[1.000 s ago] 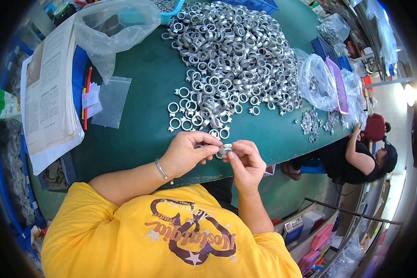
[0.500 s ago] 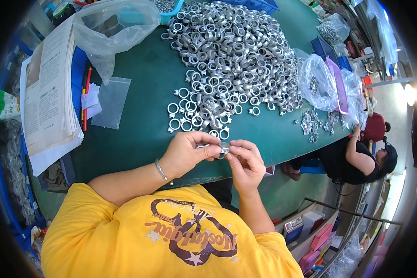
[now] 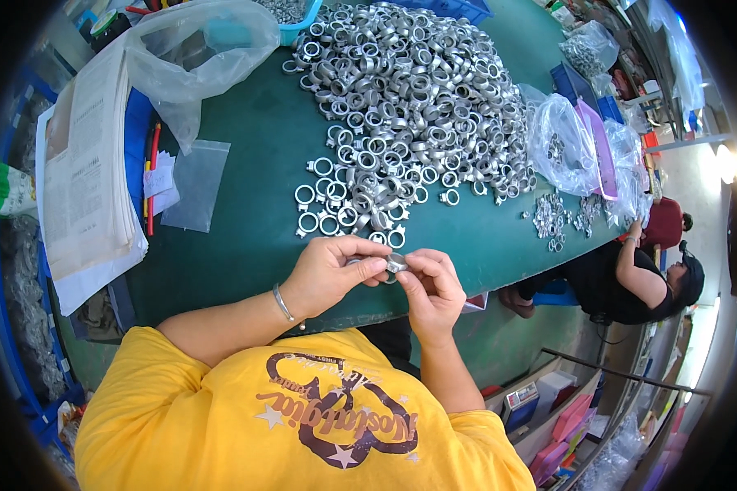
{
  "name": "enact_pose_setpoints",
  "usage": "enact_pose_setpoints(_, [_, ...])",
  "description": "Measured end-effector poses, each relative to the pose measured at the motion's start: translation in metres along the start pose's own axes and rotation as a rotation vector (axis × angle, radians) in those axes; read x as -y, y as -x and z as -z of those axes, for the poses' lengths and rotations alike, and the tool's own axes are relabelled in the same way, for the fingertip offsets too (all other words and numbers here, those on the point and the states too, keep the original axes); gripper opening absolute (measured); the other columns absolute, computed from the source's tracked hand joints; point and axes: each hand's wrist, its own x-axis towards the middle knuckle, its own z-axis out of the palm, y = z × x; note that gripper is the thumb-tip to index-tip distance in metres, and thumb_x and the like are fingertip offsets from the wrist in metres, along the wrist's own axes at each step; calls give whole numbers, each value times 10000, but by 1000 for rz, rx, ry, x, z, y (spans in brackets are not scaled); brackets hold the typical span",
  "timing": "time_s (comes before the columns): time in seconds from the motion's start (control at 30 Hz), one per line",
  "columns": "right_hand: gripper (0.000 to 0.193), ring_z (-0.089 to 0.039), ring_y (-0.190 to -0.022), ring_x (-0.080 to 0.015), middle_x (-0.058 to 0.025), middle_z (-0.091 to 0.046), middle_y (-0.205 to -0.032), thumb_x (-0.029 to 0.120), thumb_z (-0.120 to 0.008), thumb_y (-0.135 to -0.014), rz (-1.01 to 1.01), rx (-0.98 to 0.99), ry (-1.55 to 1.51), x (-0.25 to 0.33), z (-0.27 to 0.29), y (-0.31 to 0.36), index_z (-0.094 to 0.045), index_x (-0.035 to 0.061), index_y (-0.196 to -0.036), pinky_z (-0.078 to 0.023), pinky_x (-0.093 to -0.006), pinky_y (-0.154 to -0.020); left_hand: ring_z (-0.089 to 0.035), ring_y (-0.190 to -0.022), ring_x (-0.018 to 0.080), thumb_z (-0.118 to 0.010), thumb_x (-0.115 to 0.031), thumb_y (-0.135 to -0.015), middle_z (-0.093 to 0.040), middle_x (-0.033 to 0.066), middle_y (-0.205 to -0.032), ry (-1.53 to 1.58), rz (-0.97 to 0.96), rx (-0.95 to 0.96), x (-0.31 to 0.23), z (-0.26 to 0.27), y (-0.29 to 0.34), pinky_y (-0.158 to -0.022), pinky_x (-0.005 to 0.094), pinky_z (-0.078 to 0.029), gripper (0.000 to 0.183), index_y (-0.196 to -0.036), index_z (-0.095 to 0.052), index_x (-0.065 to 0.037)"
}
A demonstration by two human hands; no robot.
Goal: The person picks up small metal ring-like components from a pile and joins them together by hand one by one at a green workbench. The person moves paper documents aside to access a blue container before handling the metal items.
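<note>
Standing in a cluttered workroom, a green tabletop is carrying one pile of metal rings, too many to count; two other people are showing at right. Left hand and right hand are pinching one ring between them, near the front edge. Versus a second ago, it's tilting differently.

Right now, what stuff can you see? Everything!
Metal rings: countless, silver, middle
Held ring: one, silver, front centre
Small metal parts: many, silver, right
Table: one, green, centre
Newspaper stack: one, white, left
Plastic bags: several, clear, both sides
Tray: one, purple, right
Basket: one, light blue, top
Other people: two, black and red clothes, right
Other clutter: uncountable, mixed, all around
Bracelet: one, silver, left wrist
T-shirt: one, yellow, bottom
Left hand and right hand: one each, bare, on held ring
</note>
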Motion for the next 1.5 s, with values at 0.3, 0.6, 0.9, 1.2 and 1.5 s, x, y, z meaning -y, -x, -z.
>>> enact_pose_setpoints(0.3, [193, -559, -703, -138, -81, -592, -828, -37, -726, -702, 18, -23, 118, -3, -2, 2, -644, -17, -876, -440, -224, -591, -584, -694, 90, -549, -71, -900, -614, 46, -897, -78, -21, -25, 1, -1, 2, -636, 204, -494, 181, -1034, -648, -1])
enact_pose_setpoints(0.6, [184, -574, -690, -139, -98, -622, -831, -53, -723, -695, 21, -10, 105, -4, -3, 3, -640, -21, -855, -456, -226, -600, -566, -657, 86, -622, -34, -840, -586, 44, -876, -142, -137, -40, 4, 0, 2, -582, 185, -463, 150, -981, -667, -12])
enact_pose_setpoints(0.9, [193, -611, -731, -175, -120, -636, -848, -59, -721, -689, 67, 7, 114, -5, -1, 2, -641, -22, -861, -486, -244, -637, -573, -668, 90, -645, -31, -819, -578, 45, -876, -250, -225, -35, 6, 1, 2, -587, 184, -463, 139, -955, -675, -19])
enact_pose_setpoints(1.2, [201, -615, -729, -190, -123, -635, -848, -54, -725, -682, 115, 12, 168, -2, 0, 2, -639, -14, -859, -490, -250, -636, -576, -682, 90, -642, -27, -820, -576, 47, -891, -259, -228, -24, 8, 3, 1, -597, 187, -468, 144, -960, -674, -17])
enact_pose_setpoints(1.5, [238, -624, -770, -224, -132, -614, -909, -52, -738, -664, 299, -22, 380, 5, -7, -1, -635, -4, -873, -512, -285, -673, -609, -751, 97, -595, -67, -870, -624, 60, -895, -23, -66, 8, 9, -3, 2, -660, 199, -507, 196, -1045, -614, 21])
